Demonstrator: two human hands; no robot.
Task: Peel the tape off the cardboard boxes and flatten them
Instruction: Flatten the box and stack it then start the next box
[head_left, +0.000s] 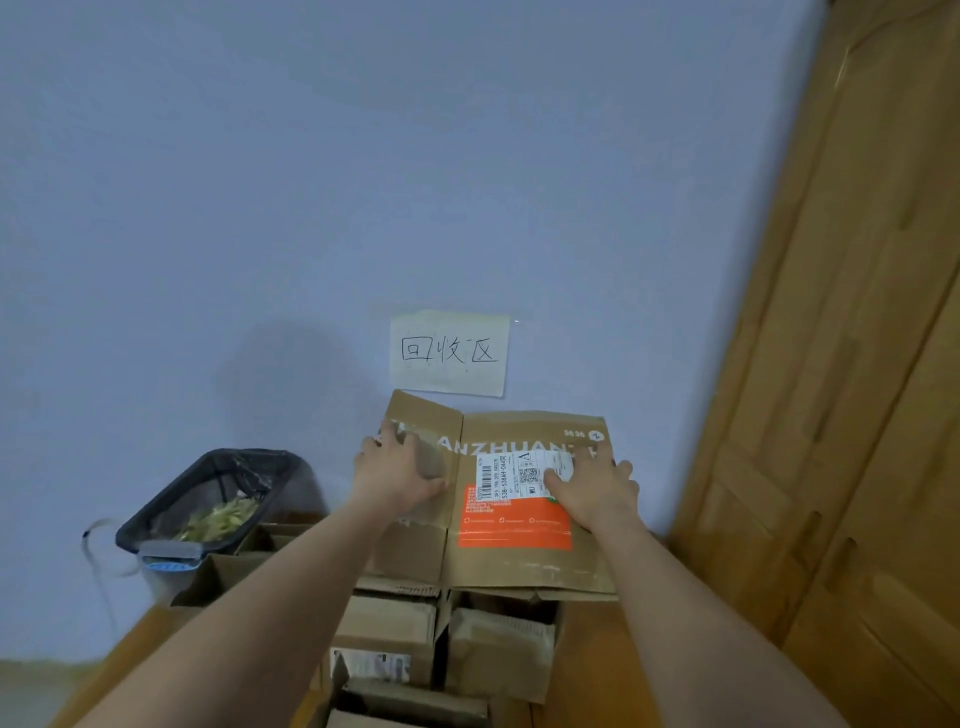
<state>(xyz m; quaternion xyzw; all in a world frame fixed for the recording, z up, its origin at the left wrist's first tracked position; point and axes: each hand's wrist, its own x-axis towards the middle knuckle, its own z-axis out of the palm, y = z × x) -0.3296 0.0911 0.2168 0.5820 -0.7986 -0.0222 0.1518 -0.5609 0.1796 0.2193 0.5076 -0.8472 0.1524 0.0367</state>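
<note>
Lower boxes (410, 717) cut off (label (524, 475) print unreadable)

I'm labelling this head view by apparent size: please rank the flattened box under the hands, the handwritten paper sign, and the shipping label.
1. flattened box
2. paper sign, on the wall above the box
3. shipping label, partly covered by the right hand, so only its visible part counts

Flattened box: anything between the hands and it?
Nothing visible. The left hand and right hand both lie directly on the flattened box, which leans at the wall below the paper sign.
</note>
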